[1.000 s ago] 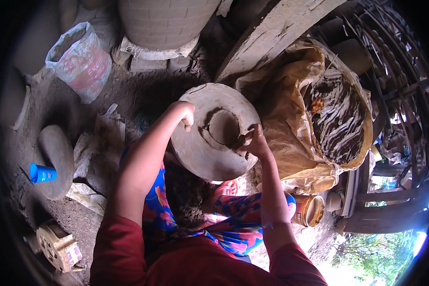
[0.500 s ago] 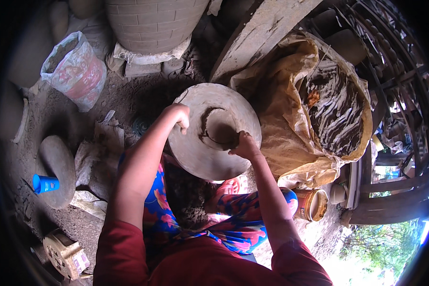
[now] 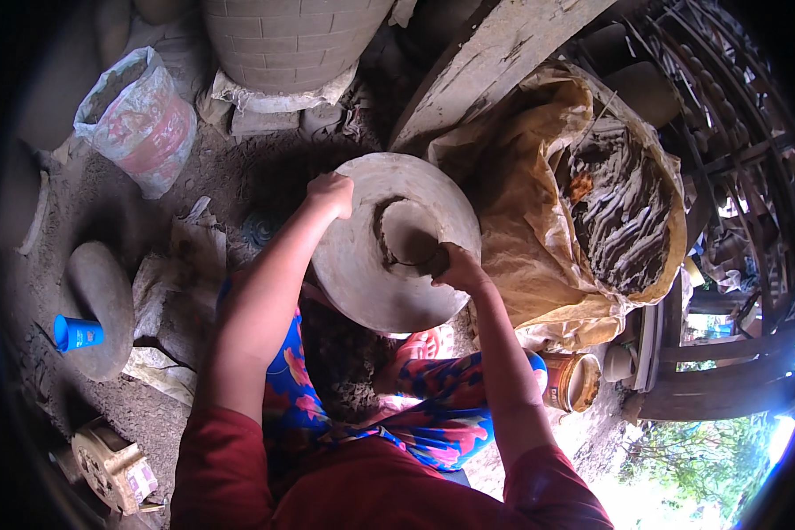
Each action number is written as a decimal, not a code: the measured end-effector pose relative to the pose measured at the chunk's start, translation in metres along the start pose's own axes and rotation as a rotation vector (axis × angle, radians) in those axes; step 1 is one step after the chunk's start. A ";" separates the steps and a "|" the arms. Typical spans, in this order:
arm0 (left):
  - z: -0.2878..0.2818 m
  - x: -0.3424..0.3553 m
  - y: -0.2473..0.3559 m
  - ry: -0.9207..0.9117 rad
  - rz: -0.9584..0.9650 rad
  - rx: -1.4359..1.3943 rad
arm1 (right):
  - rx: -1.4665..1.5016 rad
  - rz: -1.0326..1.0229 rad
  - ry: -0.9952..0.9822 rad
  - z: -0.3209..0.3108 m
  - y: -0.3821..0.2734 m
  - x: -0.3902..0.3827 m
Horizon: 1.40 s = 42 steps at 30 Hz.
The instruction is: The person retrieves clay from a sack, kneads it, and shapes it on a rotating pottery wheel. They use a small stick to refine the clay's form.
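A round, pale potter's wheel point(image 3: 371, 296) sits in front of my crossed legs. At its middle is a low ring of wet clay point(image 3: 384, 231) around a darker round base. My left hand point(image 3: 331, 193) is closed on the wheel's far-left rim, its fingers curled over the edge. My right hand point(image 3: 460, 268) reaches in from the right, thumb and fingers pinched on the right side of the clay ring; the fingertips are partly hidden.
Right of the wheel, a tan sack point(image 3: 521, 265) holds a mass of wet clay point(image 3: 623, 208). A wooden beam point(image 3: 495, 66) slants behind. A large clay pot point(image 3: 296, 44) stands at the back. On the left are a dirty sack point(image 3: 146, 132) and a blue cup point(image 3: 79, 333); a bucket point(image 3: 574, 382) stands by my right knee.
My left hand has moved slightly outward and up, from over the wheel's surface to its rim. My right hand stays at the clay ring, shifted slightly. The wheel's surface marks have changed little.
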State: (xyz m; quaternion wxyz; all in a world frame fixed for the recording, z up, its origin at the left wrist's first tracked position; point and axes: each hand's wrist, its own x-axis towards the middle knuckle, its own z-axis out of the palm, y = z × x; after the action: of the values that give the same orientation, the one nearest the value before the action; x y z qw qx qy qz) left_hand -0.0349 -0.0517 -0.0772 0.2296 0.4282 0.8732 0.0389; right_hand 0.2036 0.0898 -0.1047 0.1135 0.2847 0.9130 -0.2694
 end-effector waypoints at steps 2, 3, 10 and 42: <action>0.007 0.001 0.000 -0.081 0.097 0.089 | -0.064 -0.013 0.045 -0.001 -0.004 0.000; 0.009 0.002 -0.001 -0.169 0.143 0.135 | -0.089 -0.020 0.026 -0.002 -0.005 0.000; -0.002 -0.001 0.004 -0.445 0.098 0.121 | -0.254 0.134 -0.062 -0.005 0.006 0.011; -0.008 0.001 -0.004 -0.609 0.105 0.171 | -0.301 0.017 0.219 -0.012 -0.008 -0.003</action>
State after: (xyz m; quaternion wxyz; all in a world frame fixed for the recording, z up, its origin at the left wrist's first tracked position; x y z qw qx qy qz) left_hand -0.0416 -0.0526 -0.0708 0.4410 0.4825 0.7412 -0.1528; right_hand 0.2008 0.0890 -0.0900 0.0572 0.2998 0.9474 -0.0964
